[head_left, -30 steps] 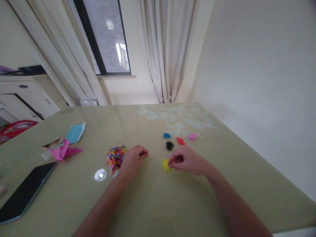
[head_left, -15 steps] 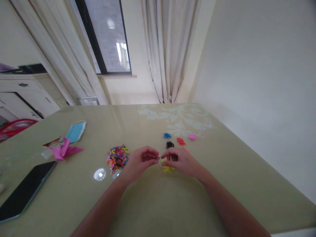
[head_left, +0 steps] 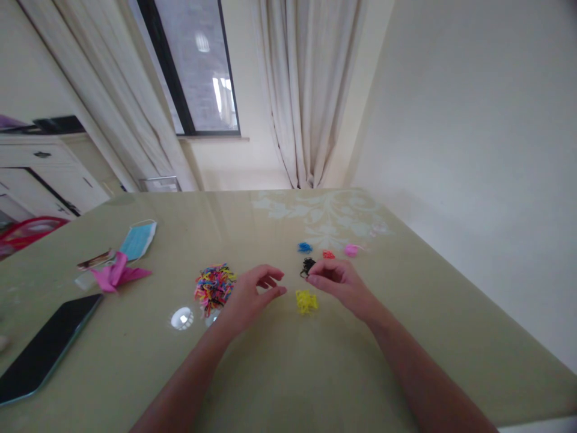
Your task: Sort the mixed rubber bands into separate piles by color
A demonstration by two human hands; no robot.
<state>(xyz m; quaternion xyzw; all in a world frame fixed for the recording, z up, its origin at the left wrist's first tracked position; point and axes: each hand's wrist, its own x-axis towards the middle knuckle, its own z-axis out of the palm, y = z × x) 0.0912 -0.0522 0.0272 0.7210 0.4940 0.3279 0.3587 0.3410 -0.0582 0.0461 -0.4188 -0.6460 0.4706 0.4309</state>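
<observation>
A mixed heap of small coloured rubber bands (head_left: 211, 287) lies on the green table (head_left: 288, 361). My left hand (head_left: 252, 294) hovers just right of the heap, its fingers loosely curled and apart with nothing in them. My right hand (head_left: 336, 279) is pinched at the edge of a small black pile of bands (head_left: 307, 265), and what the pinch holds is too small to make out. Sorted piles lie around it: yellow (head_left: 306, 302) between my hands, blue (head_left: 305, 247), red (head_left: 328, 254) and pink (head_left: 350, 249) behind.
On the left of the table lie a dark tablet (head_left: 42, 352), a pink folded paper (head_left: 118, 274), a blue face mask (head_left: 137, 239) and a small wrapper (head_left: 94, 260). A white wall runs along the table's right side. Curtains and a window stand behind.
My hands met above the yellow pile, and a black band passed from the left fingers to the right. The right hand then moved back to the black pile and the left hand opened.
</observation>
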